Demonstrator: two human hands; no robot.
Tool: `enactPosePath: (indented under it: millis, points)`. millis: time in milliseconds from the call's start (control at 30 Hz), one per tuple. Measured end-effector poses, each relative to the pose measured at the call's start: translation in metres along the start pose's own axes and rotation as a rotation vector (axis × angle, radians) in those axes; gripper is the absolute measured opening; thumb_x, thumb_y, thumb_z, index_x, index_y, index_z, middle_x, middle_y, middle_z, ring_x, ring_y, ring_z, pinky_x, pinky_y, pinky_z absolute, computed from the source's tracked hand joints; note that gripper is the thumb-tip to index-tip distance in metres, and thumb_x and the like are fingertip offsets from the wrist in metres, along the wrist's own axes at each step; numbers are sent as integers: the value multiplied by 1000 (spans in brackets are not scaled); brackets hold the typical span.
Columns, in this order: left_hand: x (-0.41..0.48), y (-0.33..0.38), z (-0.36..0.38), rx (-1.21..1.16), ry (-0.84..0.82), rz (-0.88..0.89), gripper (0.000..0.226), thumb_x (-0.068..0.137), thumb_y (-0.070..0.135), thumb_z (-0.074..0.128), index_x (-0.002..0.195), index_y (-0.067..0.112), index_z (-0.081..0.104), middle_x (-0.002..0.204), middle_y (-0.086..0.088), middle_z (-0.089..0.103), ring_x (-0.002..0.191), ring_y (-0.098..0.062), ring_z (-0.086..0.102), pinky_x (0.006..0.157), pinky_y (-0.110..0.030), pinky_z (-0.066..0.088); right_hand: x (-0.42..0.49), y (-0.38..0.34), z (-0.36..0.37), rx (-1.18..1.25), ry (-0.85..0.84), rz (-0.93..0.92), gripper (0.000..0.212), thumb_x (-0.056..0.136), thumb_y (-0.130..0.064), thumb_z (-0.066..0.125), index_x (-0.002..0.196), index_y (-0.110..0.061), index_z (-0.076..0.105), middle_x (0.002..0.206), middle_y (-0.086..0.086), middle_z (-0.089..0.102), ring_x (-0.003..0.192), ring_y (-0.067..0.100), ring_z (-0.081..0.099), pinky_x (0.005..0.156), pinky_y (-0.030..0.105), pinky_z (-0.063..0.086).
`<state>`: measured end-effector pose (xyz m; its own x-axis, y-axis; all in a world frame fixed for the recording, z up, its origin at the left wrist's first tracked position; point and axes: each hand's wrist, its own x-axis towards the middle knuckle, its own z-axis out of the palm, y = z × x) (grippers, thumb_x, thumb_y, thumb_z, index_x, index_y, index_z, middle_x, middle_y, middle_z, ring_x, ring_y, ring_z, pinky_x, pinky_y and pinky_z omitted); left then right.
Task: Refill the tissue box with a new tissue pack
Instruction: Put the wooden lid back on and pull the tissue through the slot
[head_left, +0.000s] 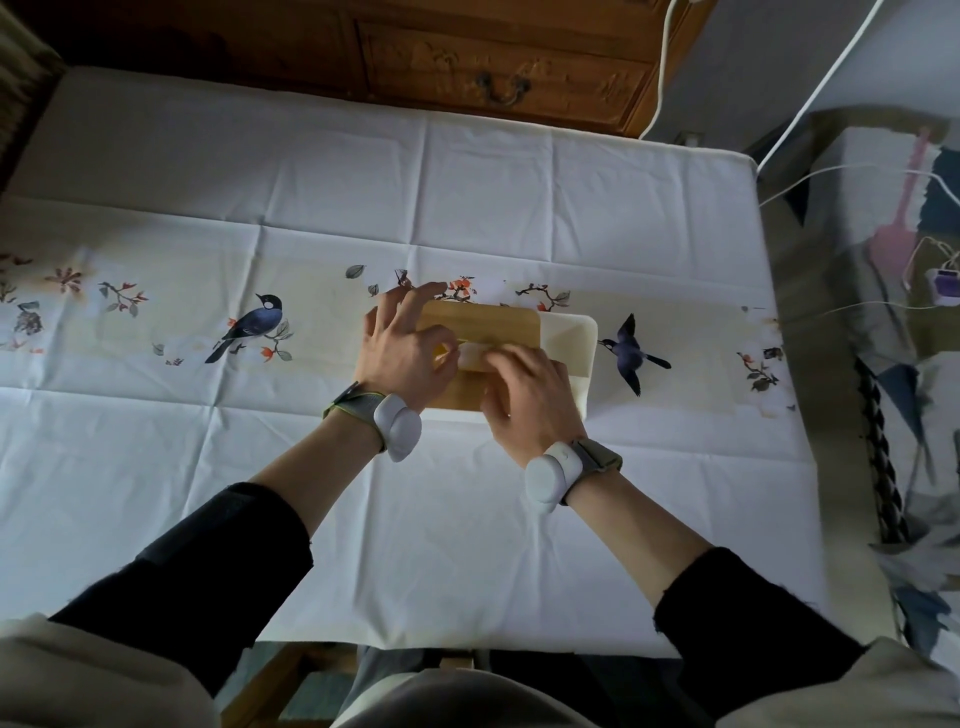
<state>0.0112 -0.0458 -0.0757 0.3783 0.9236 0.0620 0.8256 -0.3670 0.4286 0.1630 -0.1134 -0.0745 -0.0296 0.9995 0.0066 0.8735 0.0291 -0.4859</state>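
A white tissue box (569, 345) with a wooden lid (488, 322) sits in the middle of the table. The lid lies shifted to the left, leaving the box's right end uncovered. A white tissue (474, 356) shows at the slot in the lid. My left hand (405, 348) is over the lid's left end, thumb and forefinger pinching at the tissue, other fingers spread. My right hand (524, 395) lies over the lid's near right part, its fingertips on the same tissue. Both hands hide much of the lid. No separate tissue pack is visible.
The table wears a white cloth (260, 467) printed with birds and flowers. A carved wooden cabinet (467, 57) stands behind the far edge. To the right are cluttered boxes and white cables (883, 218). A wooden chair (280, 680) shows below the near edge.
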Motion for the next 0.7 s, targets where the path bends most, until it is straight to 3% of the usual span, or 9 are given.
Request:
enactPosePath:
  millis: [167, 267, 433, 600, 700]
  points:
    - [-1, 1, -5, -62, 2, 20, 8, 73, 23, 69, 74, 16, 71, 121, 2, 62, 122, -32, 47, 98, -44, 36, 16, 4, -6, -87, 25, 49, 32, 77, -27, 63, 105, -13, 60, 106, 10, 61, 98, 33, 55, 79, 41, 44]
    - [-1, 2, -8, -94, 8, 29, 6, 72, 22, 68, 75, 18, 70, 103, 4, 69, 111, -28, 55, 99, -43, 35, 23, 1, -6, -123, 8, 22, 24, 76, -31, 65, 92, -14, 63, 101, 8, 60, 96, 31, 54, 76, 39, 43]
    - [-1, -2, -9, -107, -20, -6, 14, 76, 30, 60, 83, 21, 68, 85, 3, 70, 99, -25, 59, 102, -44, 34, 32, 4, -10, -129, -17, 59, 14, 82, -29, 62, 83, -16, 67, 93, 6, 62, 95, 31, 54, 78, 38, 41]
    - [-3, -9, -9, -63, -26, -42, 23, 74, 29, 62, 96, 25, 65, 92, 10, 70, 109, -25, 55, 104, -45, 29, 29, 9, -15, -58, -28, 59, 19, 90, -27, 53, 90, -16, 68, 91, 6, 67, 93, 30, 55, 79, 39, 42]
    - [-3, -6, -8, 15, -51, -55, 36, 68, 48, 63, 99, 30, 63, 105, 12, 67, 113, -25, 51, 104, -49, 28, 27, 11, -18, -14, 6, 69, 18, 90, -25, 54, 90, -15, 68, 89, 6, 69, 90, 30, 56, 79, 42, 45]
